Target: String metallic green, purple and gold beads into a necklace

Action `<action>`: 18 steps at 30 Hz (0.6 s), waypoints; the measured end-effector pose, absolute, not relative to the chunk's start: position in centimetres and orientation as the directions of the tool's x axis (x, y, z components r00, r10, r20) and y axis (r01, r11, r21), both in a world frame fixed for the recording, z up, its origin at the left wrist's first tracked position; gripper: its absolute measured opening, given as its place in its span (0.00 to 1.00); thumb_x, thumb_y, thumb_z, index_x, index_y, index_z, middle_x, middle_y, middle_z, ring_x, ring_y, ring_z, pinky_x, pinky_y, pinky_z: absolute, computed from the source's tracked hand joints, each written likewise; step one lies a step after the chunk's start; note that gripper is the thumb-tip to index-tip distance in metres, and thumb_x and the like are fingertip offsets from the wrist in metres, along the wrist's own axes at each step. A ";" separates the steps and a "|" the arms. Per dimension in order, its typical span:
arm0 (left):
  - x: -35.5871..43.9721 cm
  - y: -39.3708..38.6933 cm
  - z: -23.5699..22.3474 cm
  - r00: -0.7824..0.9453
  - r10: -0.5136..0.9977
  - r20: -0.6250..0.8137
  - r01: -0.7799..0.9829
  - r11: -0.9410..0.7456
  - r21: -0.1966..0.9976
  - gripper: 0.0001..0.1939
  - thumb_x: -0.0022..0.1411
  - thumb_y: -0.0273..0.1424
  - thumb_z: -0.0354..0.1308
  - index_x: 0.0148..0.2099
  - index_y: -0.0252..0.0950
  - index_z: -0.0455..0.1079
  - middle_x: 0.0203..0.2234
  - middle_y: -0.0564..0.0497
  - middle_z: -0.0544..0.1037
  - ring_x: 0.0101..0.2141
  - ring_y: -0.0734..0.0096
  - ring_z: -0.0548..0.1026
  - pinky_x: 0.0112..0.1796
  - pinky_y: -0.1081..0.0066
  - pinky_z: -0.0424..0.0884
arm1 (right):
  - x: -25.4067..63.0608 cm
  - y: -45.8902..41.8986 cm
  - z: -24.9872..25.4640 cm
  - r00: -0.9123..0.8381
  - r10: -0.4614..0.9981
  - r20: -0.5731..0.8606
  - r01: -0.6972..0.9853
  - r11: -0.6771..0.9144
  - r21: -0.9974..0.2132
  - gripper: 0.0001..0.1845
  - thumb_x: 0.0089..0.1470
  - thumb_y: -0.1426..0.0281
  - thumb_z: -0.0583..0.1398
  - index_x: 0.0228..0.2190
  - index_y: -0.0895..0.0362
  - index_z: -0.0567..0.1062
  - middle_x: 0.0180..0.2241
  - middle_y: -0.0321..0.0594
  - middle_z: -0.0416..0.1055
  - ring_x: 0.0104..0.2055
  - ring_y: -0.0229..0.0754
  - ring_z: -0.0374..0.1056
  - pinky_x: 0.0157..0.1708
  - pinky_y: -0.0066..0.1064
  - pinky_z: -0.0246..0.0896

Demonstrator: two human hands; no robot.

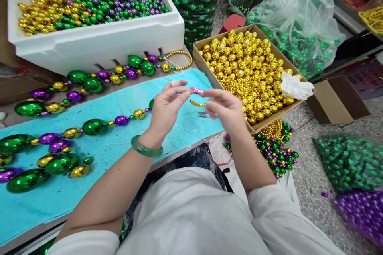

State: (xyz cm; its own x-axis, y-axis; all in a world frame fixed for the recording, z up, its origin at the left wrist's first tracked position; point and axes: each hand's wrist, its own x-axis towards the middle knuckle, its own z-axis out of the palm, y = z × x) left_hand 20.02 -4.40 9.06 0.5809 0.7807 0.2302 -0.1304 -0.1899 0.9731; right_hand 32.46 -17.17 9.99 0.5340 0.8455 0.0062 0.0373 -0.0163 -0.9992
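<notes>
My left hand (168, 103), with a green bangle on the wrist and tape on a fingertip, pinches the end of a thin thread that runs from a strand of green, gold and purple beads (89, 127) on the turquoise cloth (98, 155). My right hand (223, 105) is blurred, fingers pinched close to a small pink tool (196, 90). A short row of small gold beads (197, 103) hangs between the two hands. Scissors (203, 114) lie partly hidden under the right hand.
A white foam box (95, 44) of mixed beads stands at the back left. A cardboard box (206, 67) of gold beads sits to the right. Finished bead strands (275, 149) lie on the floor, beside plastic bags of green beads (344, 163) and purple beads (362, 211).
</notes>
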 end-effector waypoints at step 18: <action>16.8 -5.9 2.8 0.988 0.103 0.111 0.068 -0.957 0.282 0.11 0.67 0.25 0.51 0.39 0.35 0.76 0.35 0.44 0.77 0.39 0.60 0.70 0.39 0.61 0.67 | 34.8 -16.8 8.3 0.642 0.748 0.169 0.125 0.116 -0.985 0.09 0.53 0.63 0.64 0.28 0.53 0.71 0.19 0.30 0.66 0.18 0.30 0.59 0.16 0.24 0.52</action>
State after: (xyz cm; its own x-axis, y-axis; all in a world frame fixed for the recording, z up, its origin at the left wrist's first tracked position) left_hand 16.78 -5.90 2.82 0.9884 0.1028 0.1114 0.0678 -0.9571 0.2815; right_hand 34.75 -16.85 8.27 0.6417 0.7481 0.1690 0.1248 0.1155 -0.9854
